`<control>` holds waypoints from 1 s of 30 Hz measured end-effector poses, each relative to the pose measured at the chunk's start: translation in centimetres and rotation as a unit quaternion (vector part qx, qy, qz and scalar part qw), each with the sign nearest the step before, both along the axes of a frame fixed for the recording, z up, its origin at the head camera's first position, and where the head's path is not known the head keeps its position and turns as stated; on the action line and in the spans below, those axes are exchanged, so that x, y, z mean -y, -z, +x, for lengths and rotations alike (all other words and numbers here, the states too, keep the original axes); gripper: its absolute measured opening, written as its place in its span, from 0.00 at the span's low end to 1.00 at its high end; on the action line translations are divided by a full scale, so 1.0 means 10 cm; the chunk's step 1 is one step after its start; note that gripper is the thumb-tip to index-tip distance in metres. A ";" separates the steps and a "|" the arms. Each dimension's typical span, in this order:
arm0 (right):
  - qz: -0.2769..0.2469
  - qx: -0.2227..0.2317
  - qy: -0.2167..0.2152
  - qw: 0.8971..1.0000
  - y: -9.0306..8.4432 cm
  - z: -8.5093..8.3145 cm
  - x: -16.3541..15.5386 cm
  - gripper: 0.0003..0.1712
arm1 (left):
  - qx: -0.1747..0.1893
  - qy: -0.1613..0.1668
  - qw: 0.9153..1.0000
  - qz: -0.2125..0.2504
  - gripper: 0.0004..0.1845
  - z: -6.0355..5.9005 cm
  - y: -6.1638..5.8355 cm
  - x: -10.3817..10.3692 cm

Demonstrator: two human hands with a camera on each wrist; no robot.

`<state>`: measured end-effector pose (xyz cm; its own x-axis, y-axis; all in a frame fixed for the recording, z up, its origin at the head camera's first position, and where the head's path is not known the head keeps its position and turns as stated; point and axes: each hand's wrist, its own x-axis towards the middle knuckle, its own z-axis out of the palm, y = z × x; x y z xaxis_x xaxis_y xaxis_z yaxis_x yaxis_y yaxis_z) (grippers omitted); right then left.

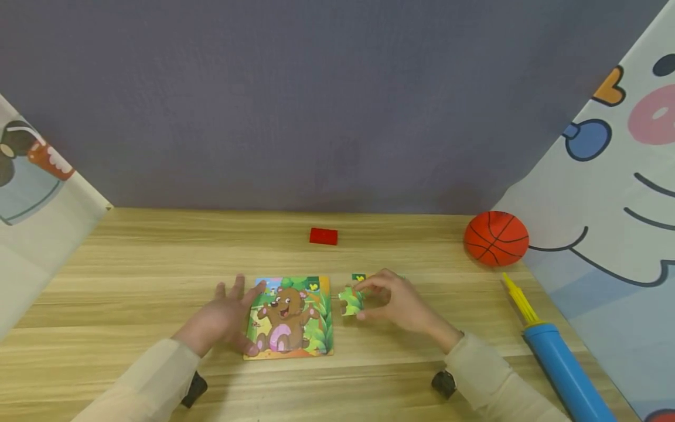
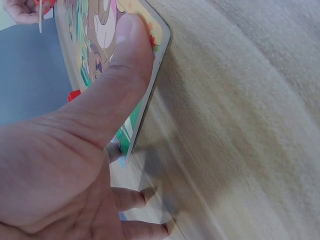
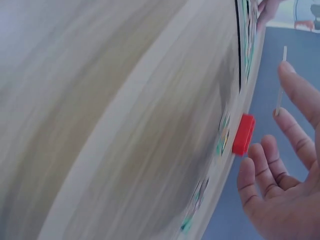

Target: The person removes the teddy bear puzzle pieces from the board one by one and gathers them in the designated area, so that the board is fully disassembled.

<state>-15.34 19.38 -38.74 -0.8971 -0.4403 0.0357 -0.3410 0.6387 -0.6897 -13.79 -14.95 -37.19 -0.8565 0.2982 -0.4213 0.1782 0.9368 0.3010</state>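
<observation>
A bear jigsaw board [image 1: 295, 316] lies flat on the wooden table [image 1: 158, 264]. My left hand [image 1: 232, 313] rests at its left edge with the fingers spread. The thumb [image 2: 127, 47] presses the board's near corner [image 2: 159, 30]. My right hand [image 1: 366, 300] is just right of the board and pinches a green puzzle piece [image 1: 350, 302] held upright off the table. In the right wrist view that piece [image 3: 281, 75] shows edge-on beside the fingers [image 3: 300, 87]. A small loose piece [image 1: 359, 277] lies behind the right hand.
A red block [image 1: 323, 235] lies farther back at the table's middle. At the right stand an orange basketball [image 1: 495, 238] and a blue pump with a yellow nozzle [image 1: 561, 366]. Printed cloth panels close both sides, with a grey wall behind.
</observation>
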 end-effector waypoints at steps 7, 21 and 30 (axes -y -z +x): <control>-0.005 -0.019 0.023 1.000 -0.02 -0.05 -0.28 0.27 | 0.001 0.000 1.000 0.007 0.68 0.00 -0.01 -0.01; -0.001 -0.029 0.075 0.997 -0.03 -0.07 -0.81 0.27 | -0.005 -0.001 1.000 0.011 0.68 0.00 0.01 0.00; 0.026 -0.029 0.089 0.995 0.02 -0.12 -1.10 0.28 | -0.005 -0.002 1.000 0.010 0.68 0.00 0.01 0.00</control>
